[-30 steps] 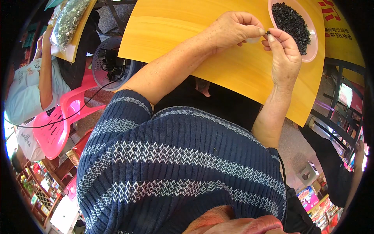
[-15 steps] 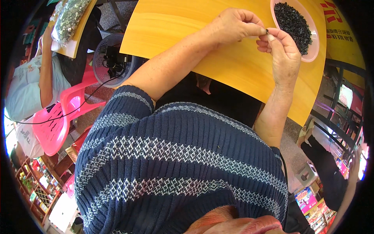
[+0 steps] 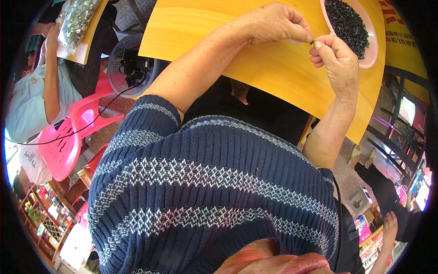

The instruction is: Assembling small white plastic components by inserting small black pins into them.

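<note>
Over the yellow tabletop [image 3: 191, 32], my left hand [image 3: 280, 23] and my right hand [image 3: 338, 61] meet fingertip to fingertip. Both are closed in a pinch. Between them sits a tiny dark piece [image 3: 312, 43], too small to make out in detail. Just beyond my right hand stands a pink oval bowl [image 3: 373, 48] holding a heap of small black pieces [image 3: 347, 27], similar in colour to the one in my fingers.
Left of the table, a blue-grey basket [image 3: 116, 84] holds dark gear with a cable. A pink plastic chair [image 3: 61, 148] and a seated person [image 3: 41, 100] are farther left, near a clear bag of small metallic parts [image 3: 78, 23]. Black metal framing [image 3: 397, 105] stands right.
My right hand has shifted slightly right and down; the left rises a little. Their fingertips keep the tiny piece between them. At the lower right, another person's hand and arm have moved.
</note>
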Available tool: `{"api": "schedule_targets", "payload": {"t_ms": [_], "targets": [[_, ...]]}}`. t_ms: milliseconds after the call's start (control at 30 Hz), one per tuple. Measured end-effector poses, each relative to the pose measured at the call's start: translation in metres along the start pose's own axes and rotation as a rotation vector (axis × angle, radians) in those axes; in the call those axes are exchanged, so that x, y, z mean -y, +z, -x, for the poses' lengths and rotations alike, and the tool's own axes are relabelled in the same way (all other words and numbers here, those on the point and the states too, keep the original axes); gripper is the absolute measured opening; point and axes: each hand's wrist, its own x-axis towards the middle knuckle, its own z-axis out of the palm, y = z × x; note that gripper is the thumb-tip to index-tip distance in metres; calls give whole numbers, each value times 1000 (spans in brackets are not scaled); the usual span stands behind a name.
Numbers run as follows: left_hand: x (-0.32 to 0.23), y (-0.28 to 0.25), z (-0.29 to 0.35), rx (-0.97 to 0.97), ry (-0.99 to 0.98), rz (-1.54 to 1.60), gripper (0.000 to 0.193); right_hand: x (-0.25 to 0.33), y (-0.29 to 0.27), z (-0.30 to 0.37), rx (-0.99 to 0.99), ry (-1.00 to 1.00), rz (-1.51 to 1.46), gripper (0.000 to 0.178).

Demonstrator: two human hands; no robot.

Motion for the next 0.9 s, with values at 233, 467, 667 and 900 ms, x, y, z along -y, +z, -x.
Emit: {"api": "schedule_targets", "payload": {"t_ms": [233, 467, 667, 900], "targets": [[6, 1, -6, 30, -128, 137, 14, -4, 1, 1, -108, 13, -118, 13], [3, 10, 3, -146, 57, -98, 20, 7, 1, 3, -180, 18, 9, 14], [6, 9, 1, -152, 57, -146, 20, 10, 7, 5, -263, -47, 183, 11], [6, 12, 1, -293, 218, -350, 20, 7, 16, 5, -368, -253, 343, 9]]}}
